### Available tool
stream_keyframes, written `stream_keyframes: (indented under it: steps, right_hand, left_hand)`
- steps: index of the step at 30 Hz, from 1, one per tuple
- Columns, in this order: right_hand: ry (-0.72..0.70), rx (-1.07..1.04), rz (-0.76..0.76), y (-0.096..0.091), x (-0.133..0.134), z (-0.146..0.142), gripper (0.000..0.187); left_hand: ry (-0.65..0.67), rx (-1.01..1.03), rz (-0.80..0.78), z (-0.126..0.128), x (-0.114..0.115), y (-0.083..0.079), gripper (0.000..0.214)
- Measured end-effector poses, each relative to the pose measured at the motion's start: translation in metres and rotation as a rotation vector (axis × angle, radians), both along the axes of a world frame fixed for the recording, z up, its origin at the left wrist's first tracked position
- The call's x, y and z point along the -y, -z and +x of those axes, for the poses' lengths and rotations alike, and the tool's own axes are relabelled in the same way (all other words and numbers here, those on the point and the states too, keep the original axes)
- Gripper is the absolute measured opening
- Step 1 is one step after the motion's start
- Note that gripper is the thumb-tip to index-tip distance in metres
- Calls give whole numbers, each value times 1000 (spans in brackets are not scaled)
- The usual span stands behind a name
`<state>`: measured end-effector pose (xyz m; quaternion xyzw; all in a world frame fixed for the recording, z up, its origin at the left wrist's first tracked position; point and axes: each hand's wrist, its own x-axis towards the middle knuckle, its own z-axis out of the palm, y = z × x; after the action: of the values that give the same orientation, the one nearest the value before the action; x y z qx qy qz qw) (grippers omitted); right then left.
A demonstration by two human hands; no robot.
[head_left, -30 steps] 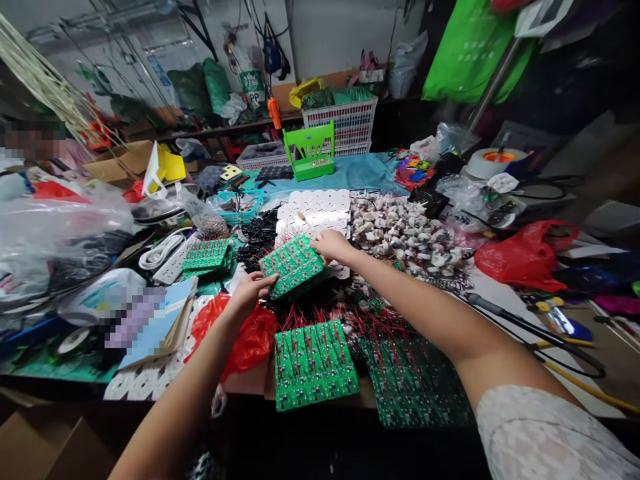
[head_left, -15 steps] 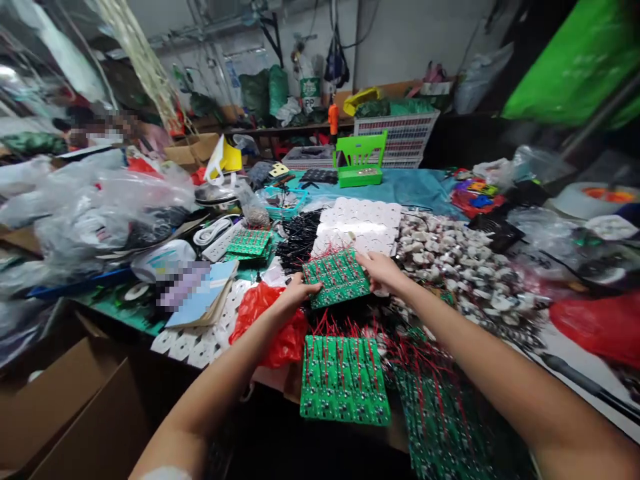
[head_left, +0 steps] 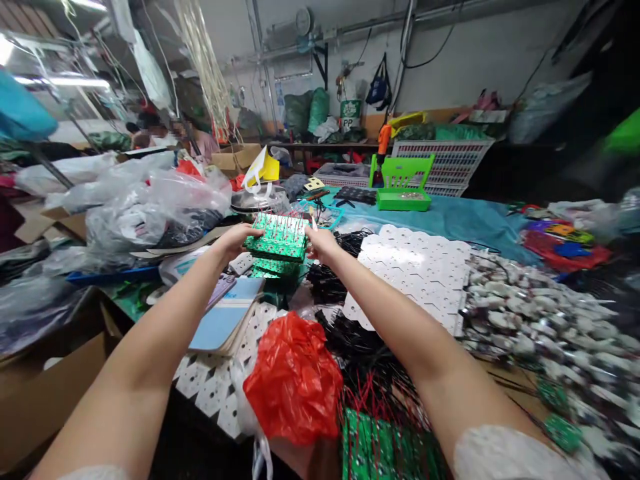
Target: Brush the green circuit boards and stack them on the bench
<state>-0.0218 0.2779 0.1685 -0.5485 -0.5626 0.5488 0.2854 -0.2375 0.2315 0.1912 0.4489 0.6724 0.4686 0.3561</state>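
Both my hands hold one green circuit board panel with thin wires standing up from it. My left hand grips its left edge and my right hand grips its right edge. The panel hovers just above a stack of similar green boards on the table. A pile of black wires lies just right of the stack. More green boards with red wires lie at the near edge.
A red plastic bag sits near me. White perforated sheets and a heap of small white parts lie to the right. Clear plastic bags pile up on the left. A green plastic stand is behind. A person sits far left.
My hands have carried the green panel forward and left, from over the red-wired boards to above the stack of boards. The view has swung left and up.
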Motion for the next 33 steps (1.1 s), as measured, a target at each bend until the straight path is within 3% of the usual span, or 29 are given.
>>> stream_keyframes:
  steps: [3,7,9,12,15,18,21,24,28,33]
  right_hand:
    - [10,39,-45,28,-11,-26,32]
    - [-5,107,-38,47,-11,-27,31]
    - [-1,142,2,44,-9,-18,34]
    - [-6,203,78,33,2,10,42]
    - [-80,273,135,24,37,52,37]
    - [-213,357,190,24,92,97,24]
    - [-347,438,263,34,147,131,16]
    - [-505,562,361,44,184,149,23]
    - [-666,727,447,47,208,155,29]
    - [-710,803,512,45,217,151,32]
  left_hand:
    - [-15,36,-117,-15,-15,30,33]
    - [-118,35,-166,-17,-25,62,36]
    - [-170,7,-166,-15,-25,65,36]
    - [-239,-106,-126,-8,-12,51,43]
    - [-178,-396,94,17,31,26,42]
    - [22,-497,215,64,110,15,28]
    - [394,-721,270,115,200,37,26]
    - [449,-933,204,148,264,76,37]
    - [256,-1091,102,152,295,113,33]
    - [157,-1110,88,146,295,123,30]
